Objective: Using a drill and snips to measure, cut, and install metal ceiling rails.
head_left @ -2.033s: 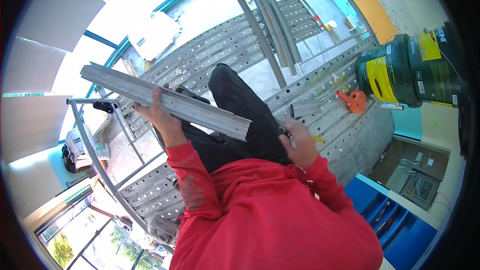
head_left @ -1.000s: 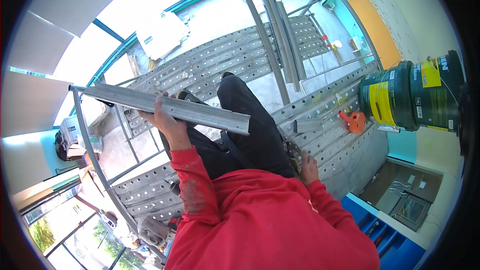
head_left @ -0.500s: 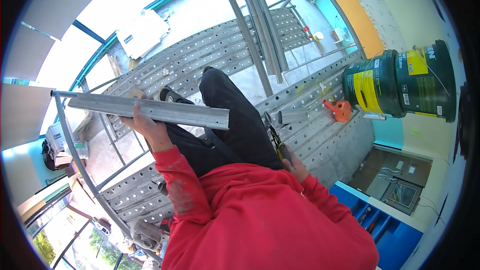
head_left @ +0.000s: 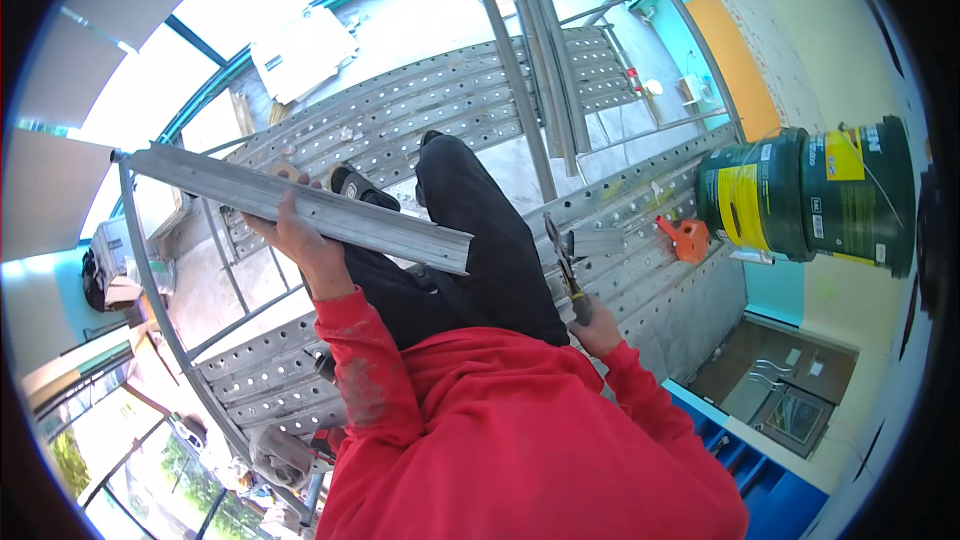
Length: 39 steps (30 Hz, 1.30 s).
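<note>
My left hand (head_left: 308,252) grips a length of grey metal channel (head_left: 390,232) near its middle. The channel lies slantwise over my lap, its left end higher in the picture and its right end above my thigh. In my right hand (head_left: 598,328) are tin snips (head_left: 562,258) with yellow-and-black handles, held beside my right thigh with the blades pointing away from me. The snips and the channel are apart. A short metal channel offcut (head_left: 597,242) lies on the perforated scaffold platform (head_left: 640,285) just beyond the snips' blades.
An orange chalk-line reel (head_left: 688,239) lies right of the offcut, near two dark green buckets (head_left: 815,225). Several long metal channels (head_left: 553,70) rest across the scaffold ahead. A scaffold rail (head_left: 150,260) stands on the left. A blue tray (head_left: 790,500) is at lower right.
The channel has tilted, its right end dropping and its left end rising. My right hand has brought the snips further out from my thigh, into fuller view. The view has shifted slightly.
</note>
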Each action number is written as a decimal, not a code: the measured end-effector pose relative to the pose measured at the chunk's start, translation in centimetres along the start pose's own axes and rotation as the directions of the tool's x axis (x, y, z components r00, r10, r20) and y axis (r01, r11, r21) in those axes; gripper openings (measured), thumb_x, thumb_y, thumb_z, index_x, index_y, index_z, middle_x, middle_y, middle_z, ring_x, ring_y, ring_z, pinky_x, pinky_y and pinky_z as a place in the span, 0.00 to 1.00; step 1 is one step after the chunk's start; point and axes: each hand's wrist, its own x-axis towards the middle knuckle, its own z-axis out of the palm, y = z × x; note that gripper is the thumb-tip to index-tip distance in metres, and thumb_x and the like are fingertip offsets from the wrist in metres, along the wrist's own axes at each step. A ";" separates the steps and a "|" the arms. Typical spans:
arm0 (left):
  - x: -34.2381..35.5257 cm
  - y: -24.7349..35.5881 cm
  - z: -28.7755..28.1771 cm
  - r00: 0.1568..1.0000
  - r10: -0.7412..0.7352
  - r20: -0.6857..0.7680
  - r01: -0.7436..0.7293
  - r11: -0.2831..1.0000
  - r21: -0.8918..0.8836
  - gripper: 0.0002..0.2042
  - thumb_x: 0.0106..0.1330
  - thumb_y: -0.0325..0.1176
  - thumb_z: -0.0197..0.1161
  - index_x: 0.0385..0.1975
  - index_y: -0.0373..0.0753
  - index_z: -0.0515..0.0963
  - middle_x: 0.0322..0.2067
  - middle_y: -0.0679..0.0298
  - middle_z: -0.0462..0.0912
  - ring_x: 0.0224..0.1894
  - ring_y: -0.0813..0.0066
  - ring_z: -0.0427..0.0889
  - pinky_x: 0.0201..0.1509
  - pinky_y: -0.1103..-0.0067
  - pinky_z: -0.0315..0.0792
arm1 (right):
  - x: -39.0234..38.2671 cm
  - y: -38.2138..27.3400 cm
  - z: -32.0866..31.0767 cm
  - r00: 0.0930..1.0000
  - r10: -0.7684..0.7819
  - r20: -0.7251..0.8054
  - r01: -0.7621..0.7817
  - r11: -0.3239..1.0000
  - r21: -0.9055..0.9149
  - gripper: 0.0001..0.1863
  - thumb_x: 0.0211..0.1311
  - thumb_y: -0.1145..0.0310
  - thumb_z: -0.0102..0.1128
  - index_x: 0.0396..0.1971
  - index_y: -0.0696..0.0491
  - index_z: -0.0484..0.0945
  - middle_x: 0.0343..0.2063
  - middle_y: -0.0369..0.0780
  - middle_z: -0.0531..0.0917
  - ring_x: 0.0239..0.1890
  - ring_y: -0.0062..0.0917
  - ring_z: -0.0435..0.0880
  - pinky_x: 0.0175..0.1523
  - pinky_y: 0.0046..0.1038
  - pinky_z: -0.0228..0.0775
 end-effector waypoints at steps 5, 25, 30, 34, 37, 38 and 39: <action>0.0 0.8 0.4 0.999 -0.049 -0.019 0.049 0.999 0.008 0.38 0.56 0.18 0.50 0.66 0.49 0.44 0.48 0.52 0.70 0.39 0.59 0.80 0.41 0.66 0.78 | -0.2 -5.4 -1.7 0.924 -0.352 -0.148 0.318 0.925 -0.210 0.39 0.40 0.71 0.65 0.57 0.63 0.60 0.46 0.53 0.72 0.50 0.49 0.72 0.52 0.40 0.66; -0.2 2.6 0.7 1.000 -0.009 0.026 0.007 0.996 0.092 0.33 0.59 0.19 0.45 0.65 0.47 0.46 0.47 0.49 0.73 0.43 0.60 0.79 0.42 0.68 0.78 | 0.8 -9.3 -3.5 0.812 -0.582 -0.048 0.466 0.696 -0.546 0.46 0.33 0.74 0.65 0.60 0.63 0.56 0.48 0.52 0.68 0.52 0.48 0.65 0.59 0.45 0.54; -0.9 2.9 1.4 0.997 0.014 0.081 -0.022 0.994 0.103 0.33 0.57 0.18 0.47 0.64 0.45 0.47 0.45 0.49 0.74 0.41 0.59 0.80 0.41 0.69 0.79 | 0.5 -11.3 -4.5 0.806 -0.591 -0.004 0.466 0.640 -0.611 0.47 0.33 0.72 0.65 0.60 0.63 0.56 0.50 0.52 0.66 0.54 0.48 0.64 0.62 0.48 0.50; -2.4 3.5 3.2 0.980 0.083 0.180 -0.105 0.988 0.116 0.35 0.55 0.18 0.50 0.64 0.44 0.48 0.44 0.49 0.74 0.37 0.61 0.81 0.38 0.70 0.79 | 0.6 -12.4 -5.3 0.823 -0.559 0.099 0.459 0.554 -0.694 0.48 0.34 0.70 0.66 0.61 0.62 0.55 0.53 0.52 0.64 0.58 0.47 0.61 0.64 0.51 0.44; -3.3 3.7 4.1 0.954 0.154 0.256 -0.193 0.972 0.134 0.36 0.55 0.18 0.50 0.65 0.44 0.46 0.43 0.48 0.74 0.36 0.62 0.81 0.37 0.71 0.79 | 0.9 -13.5 -6.2 0.803 -0.572 0.166 0.487 0.470 -0.737 0.48 0.35 0.70 0.65 0.62 0.62 0.54 0.54 0.52 0.63 0.60 0.46 0.60 0.65 0.52 0.42; -3.6 3.7 4.5 0.935 0.188 0.300 -0.234 0.964 0.127 0.37 0.55 0.18 0.50 0.66 0.44 0.45 0.43 0.48 0.74 0.36 0.63 0.80 0.36 0.71 0.79 | 0.9 -13.8 -6.3 0.804 -0.571 0.167 0.486 0.470 -0.737 0.48 0.35 0.70 0.65 0.62 0.62 0.54 0.54 0.52 0.63 0.60 0.46 0.60 0.65 0.52 0.42; -4.0 3.9 4.9 0.929 0.187 0.320 -0.233 0.966 0.112 0.37 0.56 0.18 0.49 0.67 0.43 0.44 0.43 0.49 0.74 0.36 0.63 0.80 0.35 0.71 0.79 | 0.9 -14.1 -6.4 0.804 -0.568 0.178 0.484 0.449 -0.751 0.48 0.35 0.70 0.65 0.62 0.62 0.54 0.54 0.52 0.63 0.60 0.46 0.59 0.65 0.52 0.41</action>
